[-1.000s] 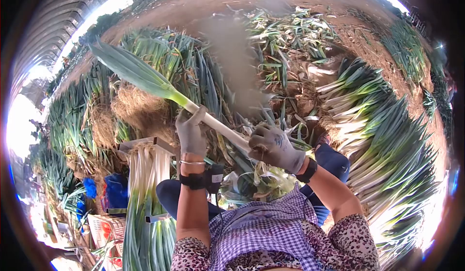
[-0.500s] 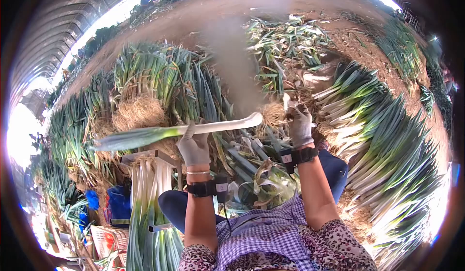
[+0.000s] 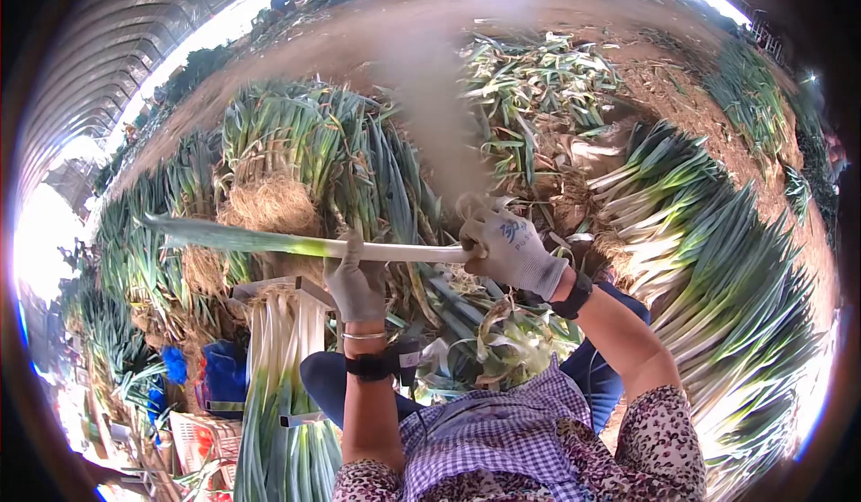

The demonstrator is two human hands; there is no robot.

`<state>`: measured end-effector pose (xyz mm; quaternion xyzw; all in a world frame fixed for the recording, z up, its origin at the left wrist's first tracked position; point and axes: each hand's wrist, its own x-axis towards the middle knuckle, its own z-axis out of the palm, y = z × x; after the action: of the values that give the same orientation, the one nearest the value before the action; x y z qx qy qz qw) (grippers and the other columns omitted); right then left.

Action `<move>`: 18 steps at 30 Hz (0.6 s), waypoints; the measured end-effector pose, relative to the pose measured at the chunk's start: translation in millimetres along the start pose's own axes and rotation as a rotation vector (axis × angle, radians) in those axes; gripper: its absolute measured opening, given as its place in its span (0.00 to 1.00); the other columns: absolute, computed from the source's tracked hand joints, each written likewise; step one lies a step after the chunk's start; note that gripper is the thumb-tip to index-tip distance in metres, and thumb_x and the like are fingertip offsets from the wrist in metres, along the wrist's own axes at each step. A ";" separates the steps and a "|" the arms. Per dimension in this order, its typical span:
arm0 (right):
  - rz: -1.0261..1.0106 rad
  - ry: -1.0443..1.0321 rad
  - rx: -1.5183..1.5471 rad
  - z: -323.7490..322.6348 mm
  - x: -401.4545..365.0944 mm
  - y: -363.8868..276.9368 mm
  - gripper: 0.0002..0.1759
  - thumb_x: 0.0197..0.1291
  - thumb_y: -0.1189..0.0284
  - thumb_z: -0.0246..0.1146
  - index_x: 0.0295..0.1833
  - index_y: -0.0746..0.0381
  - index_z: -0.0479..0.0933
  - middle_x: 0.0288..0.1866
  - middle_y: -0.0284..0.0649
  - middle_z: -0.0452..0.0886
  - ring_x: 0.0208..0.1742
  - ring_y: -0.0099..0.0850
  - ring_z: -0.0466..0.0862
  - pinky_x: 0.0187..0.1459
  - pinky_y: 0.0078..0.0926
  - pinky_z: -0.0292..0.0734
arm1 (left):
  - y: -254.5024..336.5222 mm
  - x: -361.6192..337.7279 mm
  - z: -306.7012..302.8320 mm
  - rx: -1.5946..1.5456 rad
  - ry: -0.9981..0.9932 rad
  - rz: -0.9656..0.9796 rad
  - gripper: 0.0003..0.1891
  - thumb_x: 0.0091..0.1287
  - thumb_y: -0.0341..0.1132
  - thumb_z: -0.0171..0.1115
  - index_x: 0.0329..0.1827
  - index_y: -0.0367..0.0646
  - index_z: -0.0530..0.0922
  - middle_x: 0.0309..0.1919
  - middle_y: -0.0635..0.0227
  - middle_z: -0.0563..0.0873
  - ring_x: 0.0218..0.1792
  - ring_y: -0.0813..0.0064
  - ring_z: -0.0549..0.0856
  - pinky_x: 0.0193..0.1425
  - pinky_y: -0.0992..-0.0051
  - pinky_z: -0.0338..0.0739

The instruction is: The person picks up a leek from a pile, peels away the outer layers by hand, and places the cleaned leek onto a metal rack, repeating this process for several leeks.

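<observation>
Gripped a long leek with white shaft and green leaves [image 3: 296, 245] with the grey-gloved left hand [image 3: 356, 282], fingers wrapped around the shaft at mid-frame. Clasped its root end in the grey-gloved right hand [image 3: 511, 251], right of centre. Held level above a stacked bundle of trimmed white leeks [image 3: 282, 340] at lower left.

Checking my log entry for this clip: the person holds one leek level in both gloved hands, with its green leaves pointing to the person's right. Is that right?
Not quite. The head view shows the leek held level by the left hand and the right hand, both gloved, but its green leaves point to the person's left. The right hand grips the white end.
</observation>
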<state>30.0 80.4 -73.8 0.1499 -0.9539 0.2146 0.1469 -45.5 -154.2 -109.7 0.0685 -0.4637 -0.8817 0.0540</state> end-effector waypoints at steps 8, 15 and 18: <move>-0.122 0.099 0.087 19.8 -27.8 0.9 0.14 0.49 0.68 0.69 0.43 0.57 0.78 0.45 0.39 0.78 0.44 0.41 0.82 0.44 0.39 0.79 | 1.9 0.7 1.2 0.078 -0.056 -0.012 0.11 0.69 0.33 0.65 0.46 0.36 0.73 0.34 0.58 0.83 0.34 0.63 0.87 0.38 0.65 0.89; -0.080 0.192 0.196 0.8 -26.5 15.7 0.20 0.48 0.68 0.73 0.47 0.57 0.76 0.44 0.41 0.77 0.44 0.43 0.82 0.43 0.38 0.79 | 0.1 6.5 -9.4 -0.078 -0.287 -0.211 0.14 0.70 0.34 0.63 0.48 0.29 0.74 0.45 0.47 0.84 0.46 0.53 0.87 0.53 0.56 0.87; -0.043 0.088 0.202 -1.5 -27.7 16.2 0.19 0.48 0.69 0.73 0.46 0.56 0.76 0.44 0.41 0.77 0.43 0.43 0.82 0.43 0.38 0.78 | -2.2 2.6 -4.1 -0.083 -0.221 -0.240 0.10 0.70 0.30 0.61 0.48 0.34 0.75 0.42 0.55 0.84 0.46 0.57 0.87 0.51 0.55 0.87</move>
<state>50.0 101.3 -88.0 0.1750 -0.9165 0.3130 0.1774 -47.5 -156.7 -114.0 0.0239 -0.4184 -0.9024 -0.1001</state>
